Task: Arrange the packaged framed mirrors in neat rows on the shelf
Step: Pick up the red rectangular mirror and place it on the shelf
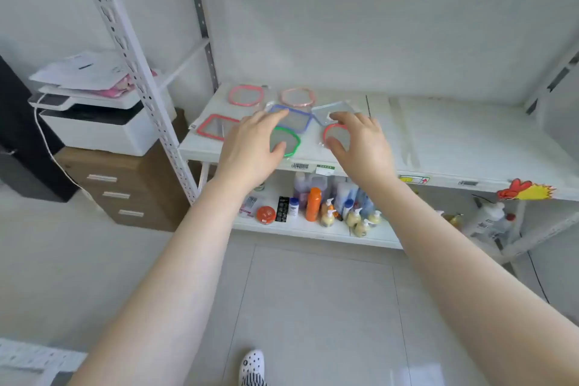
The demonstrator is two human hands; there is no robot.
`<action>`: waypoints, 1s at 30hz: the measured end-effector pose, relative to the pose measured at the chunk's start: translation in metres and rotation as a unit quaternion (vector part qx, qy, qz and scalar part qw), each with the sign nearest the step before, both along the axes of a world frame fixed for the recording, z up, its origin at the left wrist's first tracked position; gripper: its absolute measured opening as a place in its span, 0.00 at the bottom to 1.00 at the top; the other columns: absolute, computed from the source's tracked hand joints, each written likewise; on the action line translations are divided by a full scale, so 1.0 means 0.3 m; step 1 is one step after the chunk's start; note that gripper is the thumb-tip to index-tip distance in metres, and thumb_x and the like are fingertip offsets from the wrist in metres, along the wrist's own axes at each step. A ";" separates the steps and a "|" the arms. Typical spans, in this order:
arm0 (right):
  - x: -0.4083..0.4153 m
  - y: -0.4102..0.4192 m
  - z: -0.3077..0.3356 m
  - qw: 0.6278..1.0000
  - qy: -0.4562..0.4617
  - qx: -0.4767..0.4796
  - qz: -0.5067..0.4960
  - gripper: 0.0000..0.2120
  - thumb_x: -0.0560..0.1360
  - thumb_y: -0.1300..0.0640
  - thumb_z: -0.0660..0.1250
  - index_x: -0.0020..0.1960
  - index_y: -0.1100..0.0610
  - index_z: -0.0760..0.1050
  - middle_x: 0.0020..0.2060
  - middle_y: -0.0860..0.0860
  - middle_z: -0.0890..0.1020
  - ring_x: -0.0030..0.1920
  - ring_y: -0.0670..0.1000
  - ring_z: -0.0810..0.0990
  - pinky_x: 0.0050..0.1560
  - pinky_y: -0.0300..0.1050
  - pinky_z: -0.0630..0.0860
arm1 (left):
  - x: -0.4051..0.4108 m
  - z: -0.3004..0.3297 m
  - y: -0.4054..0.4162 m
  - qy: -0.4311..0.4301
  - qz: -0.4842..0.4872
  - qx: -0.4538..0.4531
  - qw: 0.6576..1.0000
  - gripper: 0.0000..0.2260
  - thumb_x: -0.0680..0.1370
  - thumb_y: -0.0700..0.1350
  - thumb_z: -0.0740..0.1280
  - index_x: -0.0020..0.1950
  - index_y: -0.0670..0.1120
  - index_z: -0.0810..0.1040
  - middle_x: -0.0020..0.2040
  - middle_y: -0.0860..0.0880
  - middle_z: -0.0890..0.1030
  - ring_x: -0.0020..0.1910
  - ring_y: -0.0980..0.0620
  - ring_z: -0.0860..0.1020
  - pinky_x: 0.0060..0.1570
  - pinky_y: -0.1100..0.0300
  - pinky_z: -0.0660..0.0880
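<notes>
So we count seven packaged mirrors [294, 96] on the shelf [470, 141], toward eleven o'clock. Our left hand [250, 147] and right hand [360, 144] hover open-fingered over them.

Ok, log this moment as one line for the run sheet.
left hand over green-framed mirror, holding nothing | right hand reaching at red round mirror | blue-framed mirror askew | rows unfinished on shelf

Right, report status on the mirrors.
Left hand on green-framed mirror, right hand on red-framed mirror. Blue-framed mirror askew between rows.
</notes>
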State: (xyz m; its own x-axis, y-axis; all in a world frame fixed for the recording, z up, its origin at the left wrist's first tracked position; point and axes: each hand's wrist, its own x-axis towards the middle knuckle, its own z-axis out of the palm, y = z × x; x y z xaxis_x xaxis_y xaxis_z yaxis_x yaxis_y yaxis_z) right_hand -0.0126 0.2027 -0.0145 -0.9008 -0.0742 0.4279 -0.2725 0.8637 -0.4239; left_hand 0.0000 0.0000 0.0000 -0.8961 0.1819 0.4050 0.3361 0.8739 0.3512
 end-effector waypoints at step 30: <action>-0.879 -0.501 -0.377 0.987 -0.148 0.052 0.039 0.24 0.75 0.52 0.65 0.70 0.52 0.68 0.62 0.52 0.76 0.66 0.56 0.69 0.54 0.50 0.73 | -0.791 -0.436 -0.483 -0.159 0.089 -0.015 0.983 0.23 0.76 0.45 0.64 0.72 0.50 0.68 0.65 0.46 0.75 0.63 0.45 0.75 0.58 0.50 0.73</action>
State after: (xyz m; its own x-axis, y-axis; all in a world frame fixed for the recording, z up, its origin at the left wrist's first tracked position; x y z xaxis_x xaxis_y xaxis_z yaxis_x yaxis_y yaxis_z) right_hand -0.2765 0.0522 -0.1276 -0.9751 -0.1776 0.1330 -0.2170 0.8880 -0.4053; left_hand -0.2372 -0.1449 -0.1308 -0.9951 0.0182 0.0970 0.0547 0.9201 0.3877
